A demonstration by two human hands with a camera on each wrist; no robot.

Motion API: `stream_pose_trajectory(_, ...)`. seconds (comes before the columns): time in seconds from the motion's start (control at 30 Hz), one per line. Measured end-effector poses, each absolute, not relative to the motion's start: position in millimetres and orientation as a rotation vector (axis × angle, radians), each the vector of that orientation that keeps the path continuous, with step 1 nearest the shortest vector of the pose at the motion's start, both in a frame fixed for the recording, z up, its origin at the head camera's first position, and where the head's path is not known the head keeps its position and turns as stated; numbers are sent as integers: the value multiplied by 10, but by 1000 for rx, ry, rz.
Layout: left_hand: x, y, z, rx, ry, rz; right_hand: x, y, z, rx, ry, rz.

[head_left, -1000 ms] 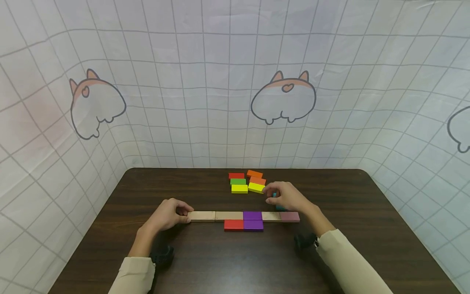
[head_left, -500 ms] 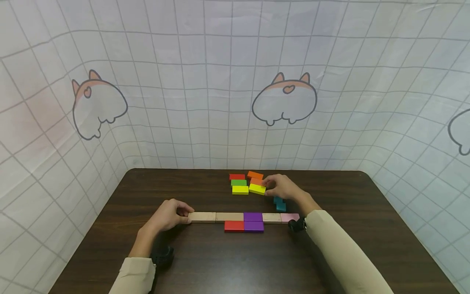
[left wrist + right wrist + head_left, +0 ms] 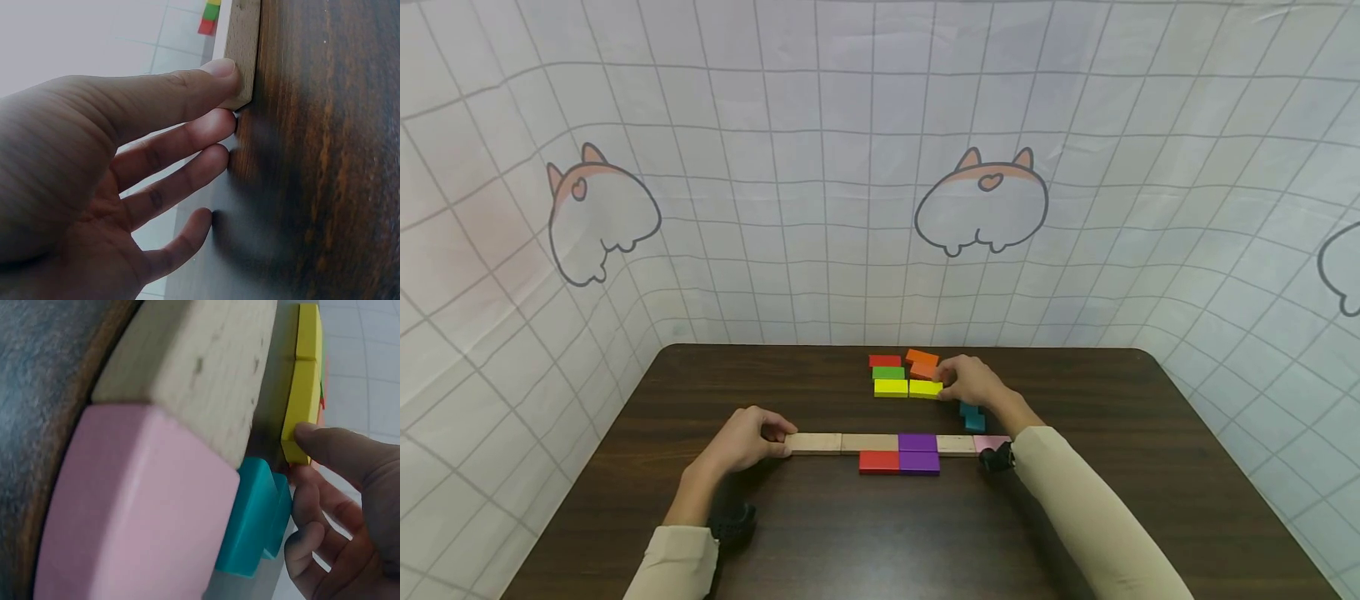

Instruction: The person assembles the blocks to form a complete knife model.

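Note:
My left hand (image 3: 747,439) pinches the left end of a plain wooden block (image 3: 816,443) between thumb and fingers. That block begins a row with another plain block (image 3: 871,442), a purple block (image 3: 917,442), a third plain block (image 3: 956,444) and a pink block (image 3: 137,512). Under the row's middle lie a red block (image 3: 878,462) and a second purple block (image 3: 919,462). Farther back, my right hand (image 3: 976,385) grips the right end of a yellow block (image 3: 302,394) by thumb and fingertips. Its left end meets another yellow block (image 3: 891,388).
Behind the yellow pair lie a green block (image 3: 888,372), a red block (image 3: 884,361) and two orange blocks (image 3: 921,357). Two teal blocks (image 3: 974,422) sit under my right forearm's side, behind the pink block. A white gridded cloth (image 3: 865,167) rises behind the dark table (image 3: 850,533).
My right hand has moved up and left from beside the teal blocks to the right yellow block. That block has turned from slanted to straight, in line with the other. My left hand stays put.

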State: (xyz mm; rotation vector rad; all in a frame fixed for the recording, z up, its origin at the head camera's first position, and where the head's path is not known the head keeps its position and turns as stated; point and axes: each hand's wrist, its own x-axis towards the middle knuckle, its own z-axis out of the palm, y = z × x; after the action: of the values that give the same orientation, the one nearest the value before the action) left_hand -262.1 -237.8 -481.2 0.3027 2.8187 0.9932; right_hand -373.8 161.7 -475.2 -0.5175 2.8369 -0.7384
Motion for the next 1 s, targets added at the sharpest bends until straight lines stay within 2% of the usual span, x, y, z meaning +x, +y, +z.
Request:
stream_pose_trajectory(0.57,-2615,-2375,-4812,295,2805,1001,-3728,1637,-4776,-566,2801,-713)
stream_pose_trajectory(1.0,-2616,-2386,-4810,305,2818,985,-3374,1787,-4560,-744,2801,-838)
